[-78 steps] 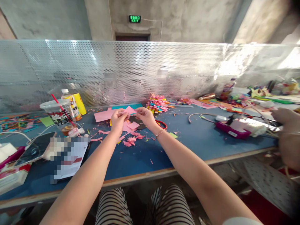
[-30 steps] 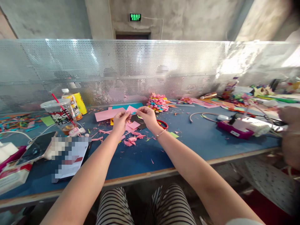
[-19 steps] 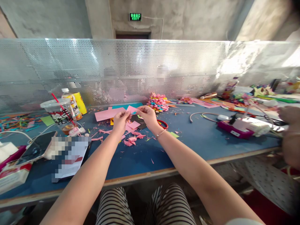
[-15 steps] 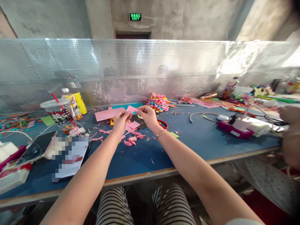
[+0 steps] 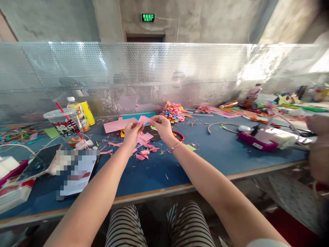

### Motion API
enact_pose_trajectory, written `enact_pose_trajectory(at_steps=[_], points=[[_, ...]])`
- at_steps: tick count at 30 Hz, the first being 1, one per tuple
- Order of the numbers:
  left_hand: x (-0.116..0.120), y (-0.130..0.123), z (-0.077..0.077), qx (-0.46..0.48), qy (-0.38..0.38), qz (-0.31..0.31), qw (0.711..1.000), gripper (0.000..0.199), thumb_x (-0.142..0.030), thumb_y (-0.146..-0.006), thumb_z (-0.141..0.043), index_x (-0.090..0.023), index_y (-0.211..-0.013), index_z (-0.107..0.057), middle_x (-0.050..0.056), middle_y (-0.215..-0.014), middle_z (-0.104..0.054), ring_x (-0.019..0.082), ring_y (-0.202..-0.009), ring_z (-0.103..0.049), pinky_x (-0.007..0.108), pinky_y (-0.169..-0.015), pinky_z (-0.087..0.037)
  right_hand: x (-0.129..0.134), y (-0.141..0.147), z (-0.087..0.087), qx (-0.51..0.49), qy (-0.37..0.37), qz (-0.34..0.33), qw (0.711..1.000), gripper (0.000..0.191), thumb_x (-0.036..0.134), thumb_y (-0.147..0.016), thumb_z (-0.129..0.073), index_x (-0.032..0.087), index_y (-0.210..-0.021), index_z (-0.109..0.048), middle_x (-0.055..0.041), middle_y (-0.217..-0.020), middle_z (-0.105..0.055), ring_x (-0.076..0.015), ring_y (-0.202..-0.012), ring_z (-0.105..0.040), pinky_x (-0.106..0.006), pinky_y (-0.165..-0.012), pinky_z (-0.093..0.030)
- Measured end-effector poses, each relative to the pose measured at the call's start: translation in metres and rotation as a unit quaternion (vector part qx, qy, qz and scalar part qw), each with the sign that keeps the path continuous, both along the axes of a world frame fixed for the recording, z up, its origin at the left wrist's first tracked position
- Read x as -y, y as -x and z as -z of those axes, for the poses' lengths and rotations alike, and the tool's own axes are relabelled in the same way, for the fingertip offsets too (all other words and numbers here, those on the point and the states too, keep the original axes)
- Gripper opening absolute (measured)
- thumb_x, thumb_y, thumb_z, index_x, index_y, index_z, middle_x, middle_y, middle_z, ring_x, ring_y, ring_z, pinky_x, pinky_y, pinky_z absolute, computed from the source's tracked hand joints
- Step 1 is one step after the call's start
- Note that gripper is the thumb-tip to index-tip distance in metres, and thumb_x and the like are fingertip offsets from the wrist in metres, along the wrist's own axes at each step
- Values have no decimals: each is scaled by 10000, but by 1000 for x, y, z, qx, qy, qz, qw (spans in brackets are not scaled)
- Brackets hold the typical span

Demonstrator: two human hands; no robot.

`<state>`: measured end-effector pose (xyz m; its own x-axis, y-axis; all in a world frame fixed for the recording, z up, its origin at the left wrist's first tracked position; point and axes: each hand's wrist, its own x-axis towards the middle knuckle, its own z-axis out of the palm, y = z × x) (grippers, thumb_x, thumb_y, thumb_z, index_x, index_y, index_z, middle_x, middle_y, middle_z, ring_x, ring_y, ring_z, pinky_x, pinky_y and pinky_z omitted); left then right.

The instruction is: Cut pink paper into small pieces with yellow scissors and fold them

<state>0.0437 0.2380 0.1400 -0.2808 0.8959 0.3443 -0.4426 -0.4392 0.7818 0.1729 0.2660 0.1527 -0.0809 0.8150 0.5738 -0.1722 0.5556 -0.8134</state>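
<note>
Between my two hands, raised above the blue table (image 5: 164, 175), is a small piece of pink paper (image 5: 144, 119). My left hand (image 5: 133, 133) pinches its lower left side, fingers closed. At its right edge, my right hand (image 5: 161, 127) grips it between thumb and fingertips. Below the hands lie pink paper pieces (image 5: 145, 138) and folded pink scraps (image 5: 144, 154). A larger pink sheet (image 5: 113, 126) rests just behind my left hand. A pile of folded paper pieces (image 5: 173, 111), mostly pink, stands beyond my right hand. A dark round object under the hands is partly hidden.
On the left are a plastic cup (image 5: 64, 125) with a red straw, a bottle (image 5: 79, 115), a phone (image 5: 39, 161) and a tablet-like device (image 5: 79, 176). To the right sit a purple-and-white power strip (image 5: 257, 141), cables and another person's arm (image 5: 320, 147). A perforated metal screen (image 5: 154, 79) borders the back.
Both hands stay almost still on the pink paper. At the far right, the other person's hand and arm have shifted slightly and look blurred.
</note>
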Motion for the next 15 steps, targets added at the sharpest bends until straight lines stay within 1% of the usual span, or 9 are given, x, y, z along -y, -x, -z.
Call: enact_pose_trajectory(at_steps=[6, 11, 15], points=[[1, -1, -1, -7, 2, -3, 1000, 303, -260, -519, -772, -152, -637, -515, -29, -621, -585, 82, -628, -601, 236, -689, -473, -3, -1, 1, -11, 26, -10, 1000, 263, 377, -575, -720, 180, -693, -593, -9, -681, -626, -120, -621, -572, -264, -613, -471], [0, -1, -1, 7, 8, -4, 1000, 303, -241, -523, -766, -155, -634, -497, -27, -622, -589, 92, -637, -615, 243, -699, -478, -9, 0, 4, -36, 56, -20, 998, 287, 374, -541, -741, 177, -697, -602, -16, -678, -634, -122, -608, -584, -254, -584, -460], [2, -2, -2, 37, 9, -27, 999, 382, -221, -502, -772, -180, -698, -446, -53, -621, -582, 100, -639, -625, 247, -690, -480, -8, -2, 2, -43, 80, -28, 996, 322, 380, -519, -747, 171, -716, -599, -14, -679, -633, -119, -612, -590, -230, -546, -429]])
